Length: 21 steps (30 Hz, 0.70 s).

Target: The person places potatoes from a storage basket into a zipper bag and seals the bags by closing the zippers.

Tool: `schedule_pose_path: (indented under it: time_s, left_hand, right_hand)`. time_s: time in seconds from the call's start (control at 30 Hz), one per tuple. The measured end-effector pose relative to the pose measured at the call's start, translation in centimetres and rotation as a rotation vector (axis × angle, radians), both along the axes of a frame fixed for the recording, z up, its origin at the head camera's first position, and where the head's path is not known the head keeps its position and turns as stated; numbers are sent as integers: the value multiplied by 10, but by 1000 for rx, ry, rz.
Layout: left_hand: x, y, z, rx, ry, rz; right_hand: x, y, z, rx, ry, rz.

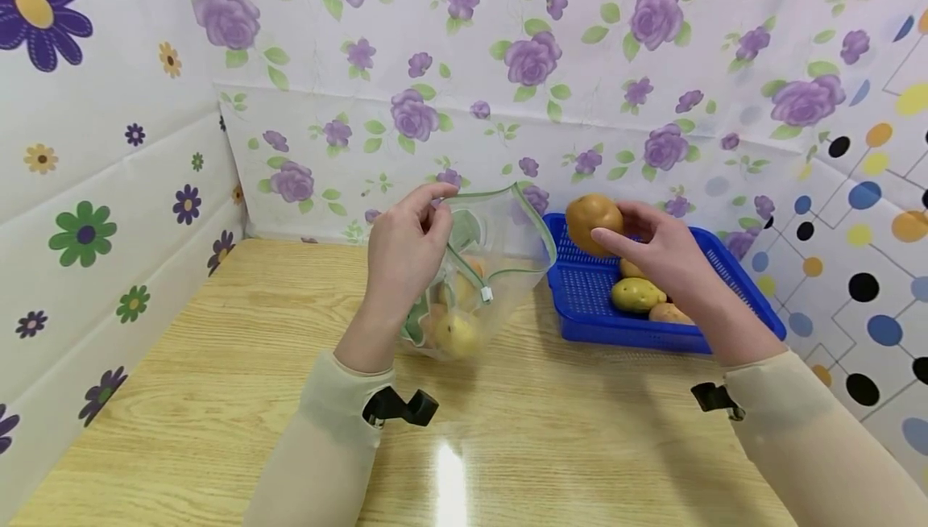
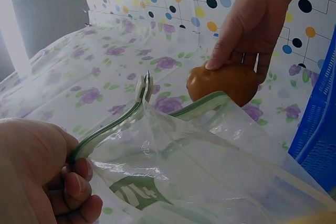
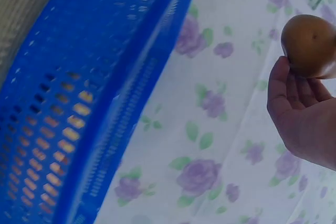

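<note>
My left hand (image 1: 408, 249) pinches the green-edged rim of a clear zip bag (image 1: 511, 277), whose mouth gapes toward the right. Inside, behind the plastic, are a yellow fruit (image 1: 458, 336) and other round, pale orange-yellow pieces. A white slider (image 1: 486, 294) sits on the green zip strip. In my right hand (image 1: 663, 249) is a smooth, round, orange-brown fruit (image 1: 593, 222), held between thumb and fingers above the left end of the blue basket (image 1: 590, 332). From the left wrist view, this fruit appears just beyond the bag's rim.
The blue perforated basket stands on the wooden table (image 1: 239, 398) at the back right. It holds a yellow, potato-like piece (image 1: 638, 295) and a tan one (image 1: 670, 314), partly behind my right forearm. Flower-printed sheeting (image 1: 464, 68) rises behind the table, with dotted sheeting (image 1: 863, 213) at right.
</note>
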<state>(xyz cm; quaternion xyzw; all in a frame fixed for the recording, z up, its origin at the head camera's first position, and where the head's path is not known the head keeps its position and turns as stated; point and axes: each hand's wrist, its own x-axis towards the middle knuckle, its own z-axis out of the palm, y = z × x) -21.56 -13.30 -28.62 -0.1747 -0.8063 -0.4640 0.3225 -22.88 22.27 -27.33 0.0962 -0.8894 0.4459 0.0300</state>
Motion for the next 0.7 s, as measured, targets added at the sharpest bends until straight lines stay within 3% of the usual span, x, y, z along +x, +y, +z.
schedule_pose_path:
  time_s: [0.7]
  left_hand:
    - [0, -1, 0, -3, -11, 1]
  right_hand:
    - [1, -66, 23, 12, 135, 123]
